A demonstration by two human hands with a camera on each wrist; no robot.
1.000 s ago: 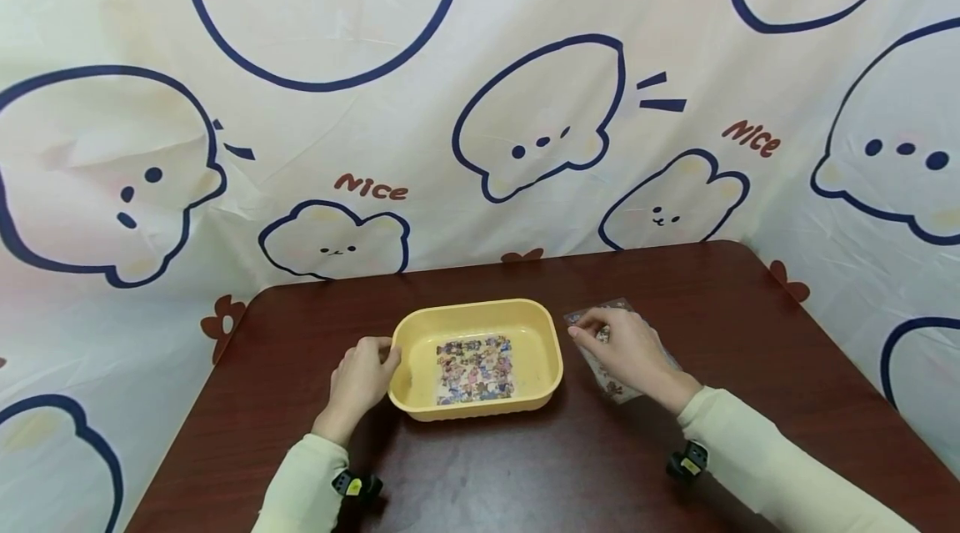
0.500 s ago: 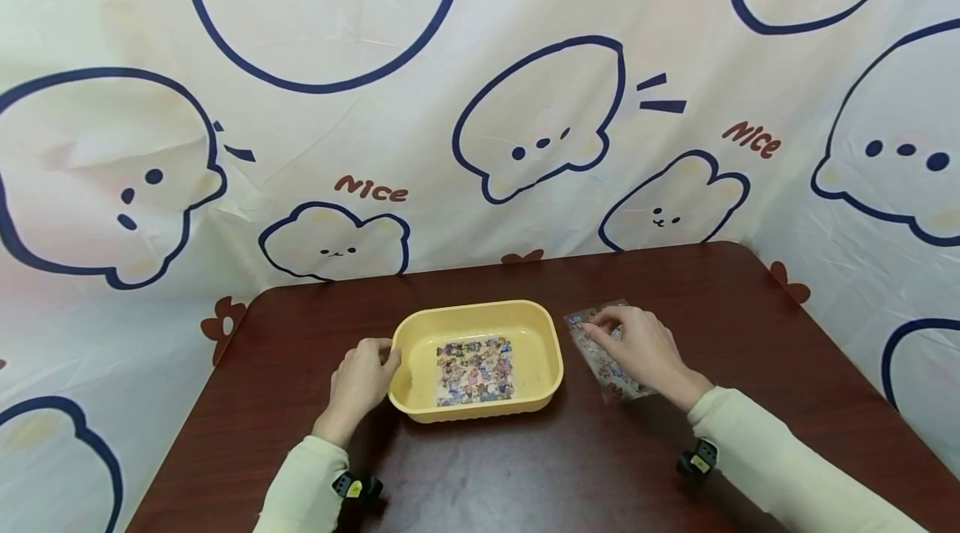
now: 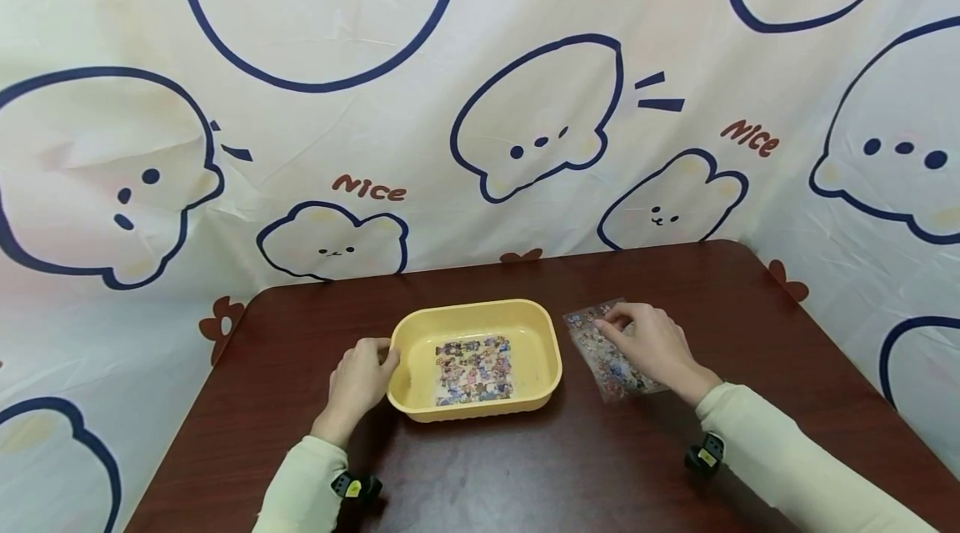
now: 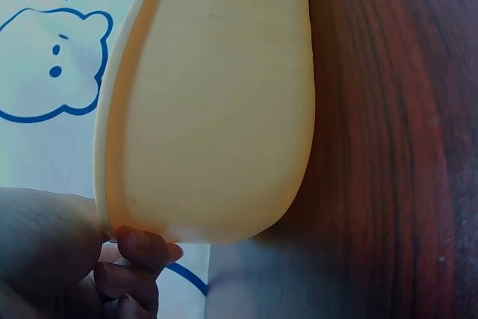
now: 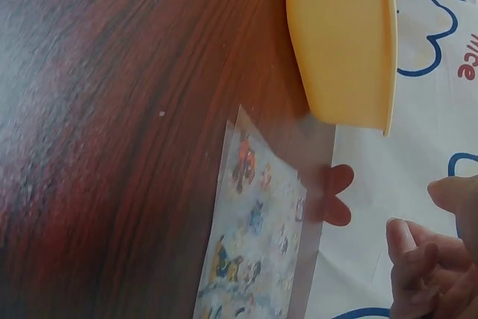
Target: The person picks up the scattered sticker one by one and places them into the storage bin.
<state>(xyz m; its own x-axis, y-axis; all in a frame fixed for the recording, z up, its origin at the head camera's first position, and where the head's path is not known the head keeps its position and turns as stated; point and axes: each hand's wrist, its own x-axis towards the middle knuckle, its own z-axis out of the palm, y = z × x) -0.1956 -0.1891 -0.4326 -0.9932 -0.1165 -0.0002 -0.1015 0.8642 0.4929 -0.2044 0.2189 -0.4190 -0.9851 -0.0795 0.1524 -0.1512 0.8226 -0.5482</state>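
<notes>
A yellow plastic tub [image 3: 552,362] sits mid-table, with a square of small colorful cartoon stickers [image 3: 474,370] flat on its floor. My left hand [image 3: 358,383] pinches the tub's left rim; the left wrist view has the thumb and fingertips [image 4: 142,244] at that edge. To the right of the tub lies a clear plastic packet [image 3: 600,349] of similar cartoon stickers. Over the packet's right part hovers my right hand [image 3: 652,345], hiding some of it. In the right wrist view a gap shows between its thumb [image 5: 448,193] and loosely bent fingers, with nothing between them.
The dark red-brown wooden table [image 3: 480,475] has a rounded back edge. Behind it and along both sides hangs a white cloth [image 3: 525,224] printed with blue-outlined cartoon animals. Each wrist wears a small black camera on a strap.
My right hand has drifted right, away from the packet's upper left corner, so more of the packet shows. My left hand and the tub stay in place.
</notes>
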